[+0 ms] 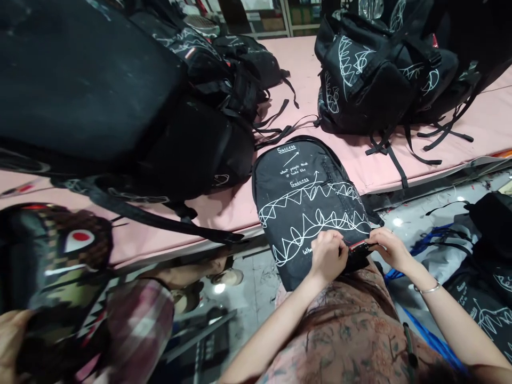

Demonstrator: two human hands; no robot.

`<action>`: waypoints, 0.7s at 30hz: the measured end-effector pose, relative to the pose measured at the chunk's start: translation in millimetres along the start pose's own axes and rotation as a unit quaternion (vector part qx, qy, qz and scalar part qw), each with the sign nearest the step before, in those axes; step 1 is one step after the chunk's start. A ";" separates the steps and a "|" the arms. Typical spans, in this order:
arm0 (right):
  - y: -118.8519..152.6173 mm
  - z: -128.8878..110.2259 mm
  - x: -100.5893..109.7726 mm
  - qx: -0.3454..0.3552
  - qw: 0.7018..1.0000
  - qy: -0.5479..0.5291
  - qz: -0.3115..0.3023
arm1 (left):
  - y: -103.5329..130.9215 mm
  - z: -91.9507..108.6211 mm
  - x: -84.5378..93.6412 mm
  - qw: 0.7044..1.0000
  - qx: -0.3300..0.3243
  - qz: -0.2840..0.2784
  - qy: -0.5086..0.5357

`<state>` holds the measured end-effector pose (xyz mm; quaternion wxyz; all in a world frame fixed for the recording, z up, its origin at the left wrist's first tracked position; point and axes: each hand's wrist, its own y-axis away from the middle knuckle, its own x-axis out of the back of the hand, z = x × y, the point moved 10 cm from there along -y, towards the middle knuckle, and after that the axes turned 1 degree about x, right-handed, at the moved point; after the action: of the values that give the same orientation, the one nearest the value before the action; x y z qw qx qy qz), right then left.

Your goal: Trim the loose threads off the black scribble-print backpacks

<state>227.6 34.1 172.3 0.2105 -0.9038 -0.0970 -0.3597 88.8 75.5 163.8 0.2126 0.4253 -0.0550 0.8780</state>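
A black backpack with white scribbled lines and "Success" lettering leans from the pink table's edge onto my lap. My left hand is closed at its lower part, fingers curled; what it pinches is too small to make out. Just to the right, my right hand pinches the black edge at the backpack's lower right corner. Between the two hands lies a small red strip.
Black backpacks are piled on the pink table, at left and at right. A person at the left holds a camouflage bag. More black bags and blue-edged sacks lie at the lower right.
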 end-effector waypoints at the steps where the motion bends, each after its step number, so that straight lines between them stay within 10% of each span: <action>1: -1.2 -2.1 -1.3 -0.007 1.000 0.002 -0.008 | 0.3 0.9 1.6 1.000 -0.005 0.005 -0.002; 11: 6.9 -14.3 -2.1 -0.045 0.996 0.070 0.037 | 1.1 1.9 6.2 0.999 -0.031 0.016 -0.033; 21: 52.6 -40.4 -11.5 -0.246 0.950 0.072 0.175 | -4.8 -1.1 9.3 0.999 -0.039 0.001 -0.011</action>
<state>211.8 -31.3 174.3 0.0475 -0.9019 0.1701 -0.3943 84.9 83.1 169.9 0.2275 0.4264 -0.0917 0.8707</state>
